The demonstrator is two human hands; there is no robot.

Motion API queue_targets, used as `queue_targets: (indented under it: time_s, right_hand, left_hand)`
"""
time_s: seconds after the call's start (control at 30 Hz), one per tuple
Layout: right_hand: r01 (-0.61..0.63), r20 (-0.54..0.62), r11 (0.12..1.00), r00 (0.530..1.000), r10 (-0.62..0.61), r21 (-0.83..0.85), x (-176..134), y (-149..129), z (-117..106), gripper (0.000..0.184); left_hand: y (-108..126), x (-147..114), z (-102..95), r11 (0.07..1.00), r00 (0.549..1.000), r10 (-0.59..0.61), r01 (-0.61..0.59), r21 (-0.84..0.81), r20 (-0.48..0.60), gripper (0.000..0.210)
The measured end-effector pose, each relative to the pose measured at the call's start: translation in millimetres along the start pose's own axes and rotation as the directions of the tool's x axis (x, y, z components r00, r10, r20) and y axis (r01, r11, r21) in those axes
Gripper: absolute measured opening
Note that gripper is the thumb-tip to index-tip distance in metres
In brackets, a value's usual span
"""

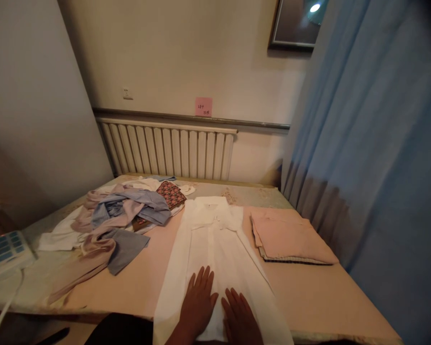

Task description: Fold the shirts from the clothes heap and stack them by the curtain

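A white dress shirt lies spread face up on the pink cloth of the table, its collar toward the wall and its lower part running to the near edge. My left hand rests flat on the lower left of the shirt, fingers stretched toward the collar. Beside it, slightly nearer to me, my right hand lies palm down on the shirt's lower right with the fingers extended. Neither hand holds anything.
Left lies a jumbled pile of clothes; a folded pink cloth stack sits right. A white power strip with a cord is at the left edge. Behind stand a radiator and wall; a blue curtain hangs right.
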State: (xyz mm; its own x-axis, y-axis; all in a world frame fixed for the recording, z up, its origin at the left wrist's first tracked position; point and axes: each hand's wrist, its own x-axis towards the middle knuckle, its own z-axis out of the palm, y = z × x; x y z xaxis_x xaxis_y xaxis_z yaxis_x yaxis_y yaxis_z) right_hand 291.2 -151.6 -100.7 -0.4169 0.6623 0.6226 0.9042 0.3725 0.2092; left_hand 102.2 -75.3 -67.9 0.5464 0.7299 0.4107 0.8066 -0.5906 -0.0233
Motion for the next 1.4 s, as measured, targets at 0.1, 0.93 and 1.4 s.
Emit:
queue_targets:
  time_s: [0.1, 0.93, 1.4]
  right_hand:
    - [0.007, -0.017, 0.999, 1.000, -0.006, 0.033, -1, 1, 3, 0.050]
    - [0.043, -0.023, 0.999, 0.999, -0.044, -0.032, -5, 5, 8, 0.049]
    - [0.008, -0.031, 0.999, 0.999, -0.007, 0.034, -6, 4, 10, 0.049]
  left_hand:
    - [0, 0, 1.4, 1.000, 1.000, 0.006, -0.006, 0.017, -0.022, 0.054]
    - [-1, 0, 6.1, 0.998, 0.998, 0.016, -0.013, 0.064, -0.059, 0.053]
    - [-1, 1, 5.0, 0.999, 0.999, 0.009, -0.007, 0.041, -0.049, 0.053]
